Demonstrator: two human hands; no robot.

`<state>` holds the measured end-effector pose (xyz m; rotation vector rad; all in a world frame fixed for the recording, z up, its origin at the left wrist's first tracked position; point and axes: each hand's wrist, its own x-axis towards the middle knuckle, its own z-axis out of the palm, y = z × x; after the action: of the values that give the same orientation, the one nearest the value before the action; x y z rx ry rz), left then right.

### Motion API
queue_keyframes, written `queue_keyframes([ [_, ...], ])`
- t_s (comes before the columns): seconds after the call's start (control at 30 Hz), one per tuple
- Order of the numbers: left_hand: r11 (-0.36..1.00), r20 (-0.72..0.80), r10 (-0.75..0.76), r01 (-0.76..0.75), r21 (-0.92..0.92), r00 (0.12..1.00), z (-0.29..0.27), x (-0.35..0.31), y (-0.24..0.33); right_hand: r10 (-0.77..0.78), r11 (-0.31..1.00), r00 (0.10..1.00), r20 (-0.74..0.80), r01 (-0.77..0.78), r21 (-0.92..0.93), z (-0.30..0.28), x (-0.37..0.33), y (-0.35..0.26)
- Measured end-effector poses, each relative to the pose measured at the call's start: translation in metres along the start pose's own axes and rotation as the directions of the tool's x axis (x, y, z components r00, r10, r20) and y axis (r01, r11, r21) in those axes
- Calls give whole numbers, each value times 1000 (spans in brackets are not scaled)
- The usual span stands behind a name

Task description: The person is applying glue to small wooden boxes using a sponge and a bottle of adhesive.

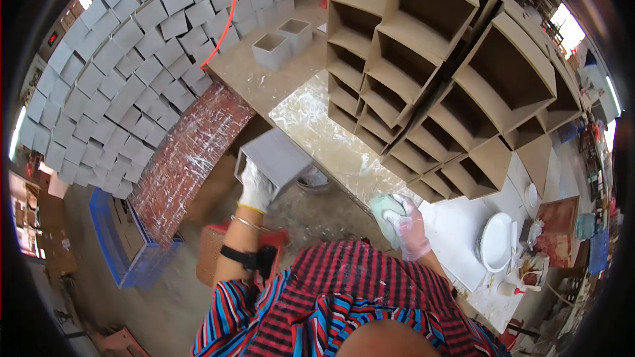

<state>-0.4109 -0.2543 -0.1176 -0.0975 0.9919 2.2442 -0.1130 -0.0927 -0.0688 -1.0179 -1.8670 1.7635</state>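
Note:
My left hand (256,188), in a white glove, grips the near rim of a light grey box (281,157), with its fingers partly inside the opening. The box is held tilted beside the left edge of the smeared workbench (311,116). In my right hand (411,230), under a thin pinkish glove, is a pale green sponge or folded cloth (383,213); which of the two I cannot tell. That hand is over the bench's near edge, apart from the box. Two more grey boxes, a nearer one (271,59) and a farther one (297,41), stand on the bench's far part.
Brown open boxes (423,59) are stacked high on the right of the bench. Grey boxes (126,59) form a wall at left, by a red-brown board (192,158) and blue crate (119,251). A white basin (497,244) and red-tipped bottle (508,289) stand at right.

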Motion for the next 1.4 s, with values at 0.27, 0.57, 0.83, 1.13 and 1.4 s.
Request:
queue_keyframes([
  [0.27,968,-210,192,-150,200,959,3,121,39,-113,986,988,104,125,-115,16,52,1],
  [0.57,936,-238,166,-77,342,957,8,301,99,81,977,992,99,-98,187,59,122,22],
  [0.83,622,-365,235,149,769,901,-83,489,133,151,976,987,-60,-139,169,130,168,9],
  [1.13,332,-258,97,213,919,961,-72,549,133,253,967,942,-220,-243,71,155,176,1],
  [1.4,-289,595,26,-563,774,804,-3,491,141,248,968,903,-351,-242,63,145,160,-1],
])
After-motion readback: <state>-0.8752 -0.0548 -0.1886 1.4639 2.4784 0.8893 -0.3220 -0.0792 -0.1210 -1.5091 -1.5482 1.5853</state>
